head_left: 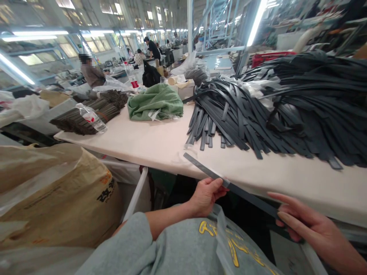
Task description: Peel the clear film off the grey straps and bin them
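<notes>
A long, flat dark grey strap (250, 197) stretches between my hands along the near edge of the table (160, 139). My left hand (208, 194) pinches it between thumb and fingers, with the strap's free end sticking out over the tabletop. Farther down the strap, my right hand (306, 221) has its thumb and lower fingers closed on it, while the index finger points out straight. The strap's lower end is partly hidden by the right hand. Beyond my hands lies a large heap of similar dark straps (229, 110), their ends hanging toward me.
A green cloth bundle (156, 101) rests mid-table. Left of it, a plastic bottle (91, 117) leans on bundled brown strips (77, 118). A big tan sack (57, 194) stands at my left, beside a white-rimmed bin (136, 194). Several people work in the background.
</notes>
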`<control>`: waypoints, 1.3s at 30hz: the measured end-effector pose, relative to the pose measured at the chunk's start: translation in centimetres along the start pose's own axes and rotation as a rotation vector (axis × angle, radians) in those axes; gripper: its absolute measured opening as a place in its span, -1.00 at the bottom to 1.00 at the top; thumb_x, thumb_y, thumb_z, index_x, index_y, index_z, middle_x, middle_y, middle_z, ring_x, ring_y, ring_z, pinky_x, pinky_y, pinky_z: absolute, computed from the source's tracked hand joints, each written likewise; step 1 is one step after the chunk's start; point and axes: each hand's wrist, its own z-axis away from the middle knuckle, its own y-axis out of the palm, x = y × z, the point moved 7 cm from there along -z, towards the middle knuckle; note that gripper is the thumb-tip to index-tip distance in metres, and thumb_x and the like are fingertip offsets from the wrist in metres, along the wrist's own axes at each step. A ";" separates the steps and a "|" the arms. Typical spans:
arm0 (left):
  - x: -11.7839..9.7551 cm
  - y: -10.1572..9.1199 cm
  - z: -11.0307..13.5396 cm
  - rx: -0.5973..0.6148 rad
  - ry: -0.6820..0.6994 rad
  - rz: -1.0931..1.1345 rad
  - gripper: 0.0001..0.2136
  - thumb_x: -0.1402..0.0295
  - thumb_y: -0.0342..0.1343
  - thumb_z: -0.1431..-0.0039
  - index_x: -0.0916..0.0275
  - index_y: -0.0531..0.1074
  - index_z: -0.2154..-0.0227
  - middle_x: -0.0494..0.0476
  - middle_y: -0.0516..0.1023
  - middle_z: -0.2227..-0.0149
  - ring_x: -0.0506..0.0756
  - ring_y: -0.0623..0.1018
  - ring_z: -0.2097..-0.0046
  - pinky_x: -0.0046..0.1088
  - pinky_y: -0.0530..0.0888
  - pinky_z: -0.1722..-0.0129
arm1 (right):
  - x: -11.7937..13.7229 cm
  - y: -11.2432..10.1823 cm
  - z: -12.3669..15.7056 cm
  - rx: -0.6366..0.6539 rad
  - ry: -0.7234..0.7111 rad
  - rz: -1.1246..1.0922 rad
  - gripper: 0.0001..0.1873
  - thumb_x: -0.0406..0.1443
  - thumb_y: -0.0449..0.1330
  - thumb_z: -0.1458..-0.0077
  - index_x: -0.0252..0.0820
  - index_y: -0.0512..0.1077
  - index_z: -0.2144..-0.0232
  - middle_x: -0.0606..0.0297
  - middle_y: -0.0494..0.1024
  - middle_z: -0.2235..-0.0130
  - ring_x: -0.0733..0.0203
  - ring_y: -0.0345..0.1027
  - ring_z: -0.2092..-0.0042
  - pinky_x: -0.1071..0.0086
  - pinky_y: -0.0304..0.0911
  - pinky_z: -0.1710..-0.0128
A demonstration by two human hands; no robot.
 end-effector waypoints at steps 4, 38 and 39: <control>2.4 0.4 0.1 0.053 -0.104 -0.063 -0.59 0.13 0.45 0.22 0.28 0.63 0.30 0.18 0.64 0.35 0.04 0.57 0.33 -0.50 0.41 0.30 | -0.1 0.5 0.3 -0.036 0.003 0.008 -0.35 0.10 0.22 -0.02 -0.08 0.42 -0.07 0.27 0.54 0.48 0.23 0.27 0.63 0.35 0.31 0.67; -20.8 0.1 1.3 0.043 0.855 -0.646 -0.76 0.14 0.32 -0.01 0.18 0.65 0.33 0.20 0.61 0.01 0.25 0.50 -0.09 -0.13 0.30 -0.19 | 4.9 7.9 -4.3 0.146 -0.116 -0.127 -0.50 0.08 0.09 -0.17 -0.20 0.47 0.13 0.28 0.53 0.49 0.25 0.38 0.51 0.40 0.38 0.50; -18.4 -0.9 0.0 0.018 0.721 -0.550 -0.73 0.13 0.33 0.02 0.23 0.65 0.34 0.22 0.65 0.12 0.23 0.56 0.01 -0.17 0.37 -0.12 | 3.4 7.4 -3.9 0.138 -0.078 -0.082 -0.49 0.11 0.09 -0.15 -0.18 0.48 0.19 0.28 0.52 0.51 0.24 0.37 0.53 0.40 0.37 0.51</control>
